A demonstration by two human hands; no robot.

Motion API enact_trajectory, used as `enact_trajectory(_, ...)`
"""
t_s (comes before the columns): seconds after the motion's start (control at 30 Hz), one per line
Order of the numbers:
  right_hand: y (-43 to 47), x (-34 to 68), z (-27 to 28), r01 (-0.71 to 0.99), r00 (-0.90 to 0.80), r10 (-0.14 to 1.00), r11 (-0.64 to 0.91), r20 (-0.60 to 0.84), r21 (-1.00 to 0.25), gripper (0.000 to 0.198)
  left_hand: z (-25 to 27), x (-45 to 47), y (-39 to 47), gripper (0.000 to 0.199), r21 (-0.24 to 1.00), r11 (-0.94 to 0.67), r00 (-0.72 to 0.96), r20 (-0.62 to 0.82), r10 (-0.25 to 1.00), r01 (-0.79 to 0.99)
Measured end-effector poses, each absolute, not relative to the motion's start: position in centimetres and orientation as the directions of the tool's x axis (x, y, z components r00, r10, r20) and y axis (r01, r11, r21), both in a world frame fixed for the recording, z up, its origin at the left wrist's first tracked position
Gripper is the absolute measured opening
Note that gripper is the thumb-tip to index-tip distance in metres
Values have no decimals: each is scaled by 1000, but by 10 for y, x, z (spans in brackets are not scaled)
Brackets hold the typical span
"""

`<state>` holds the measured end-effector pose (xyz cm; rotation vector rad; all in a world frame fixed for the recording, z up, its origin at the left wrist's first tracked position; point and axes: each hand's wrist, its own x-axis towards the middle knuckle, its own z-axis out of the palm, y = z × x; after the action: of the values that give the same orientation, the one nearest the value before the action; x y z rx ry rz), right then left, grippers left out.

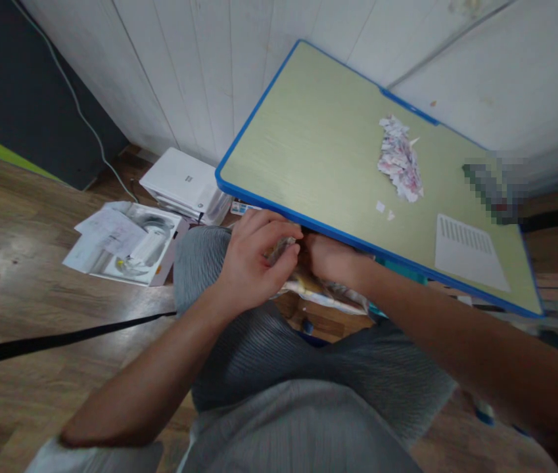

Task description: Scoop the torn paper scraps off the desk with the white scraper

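Just below the table's near edge, above my lap, my left hand (259,259) pinches the rim of a crinkled, partly see-through bag (325,299) between thumb and fingers. My right hand (330,256) reaches in at the bag's mouth, close beside the left one. Its fingers are hidden under the table edge and inside the bag, so what they touch does not show. Yellowish and pale patches show on the bag's side. A heap of torn paper scraps (400,161) lies on the table, with a few small bits (382,207) apart from it.
The pale green table (303,131) has a raised blue rim. On it lie a white card with slots (468,253) and a pixelated dark object (495,187). On the wooden floor at left are a white printer (185,180) and an open box with papers (145,246).
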<state>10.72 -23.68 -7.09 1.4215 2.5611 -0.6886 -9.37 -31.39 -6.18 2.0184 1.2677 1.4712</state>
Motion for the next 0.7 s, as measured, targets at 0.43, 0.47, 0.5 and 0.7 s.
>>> enact_trajectory(0.43, -301, 134, 9, 811, -509, 824, 361, -250, -460, 8, -58, -94, -313, 10, 691, -531, 58, 582, 811, 490)
enact_trajectory(0.47, -304, 139, 12, 784, -485, 848, 313, -214, -535, 6, -57, -93, -313, 10, 689, -540, 60, 589, 806, 483)
enact_trajectory(0.5, -307, 143, 14, 751, -454, 872, 264, -182, -605, 6, -56, -93, -313, 10, 688, -545, 64, 592, 804, 479)
enact_trajectory(0.7, -313, 158, 26, 552, -336, 939, 133, -74, -823, 7, -43, -89, -316, 8, 682, -566, 108, 590, 800, 464)
